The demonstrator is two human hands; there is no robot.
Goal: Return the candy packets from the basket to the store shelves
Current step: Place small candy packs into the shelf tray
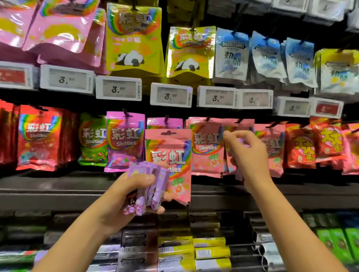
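Your left hand is curled round a small bundle: several purple candy packets fanned together, with a pink Skittles packet held behind them, its hang tab pointing up toward the row of pegs. Your right hand is raised against the hanging pink Skittles packets on the middle row, thumb and fingers bent in a loose pinch. Something pale purple seems to sit between those fingers, but the blur leaves it unclear whether you hold a packet there or only touch the hanging stock, so I cannot tell what that hand has.

As for progress, you are mid-task rather than near the end. At least one pink packet and a handful of purple ones are in your grip and not yet on any peg. The pink one already sits just beside its matching row, so it looks like the next to go up. The purple Skittles packets hang one peg to the left, though your purple ones look like a different product, and I cannot tell which peg they belong on.

The basket is out of view, so whether more packets wait in it cannot be judged from here
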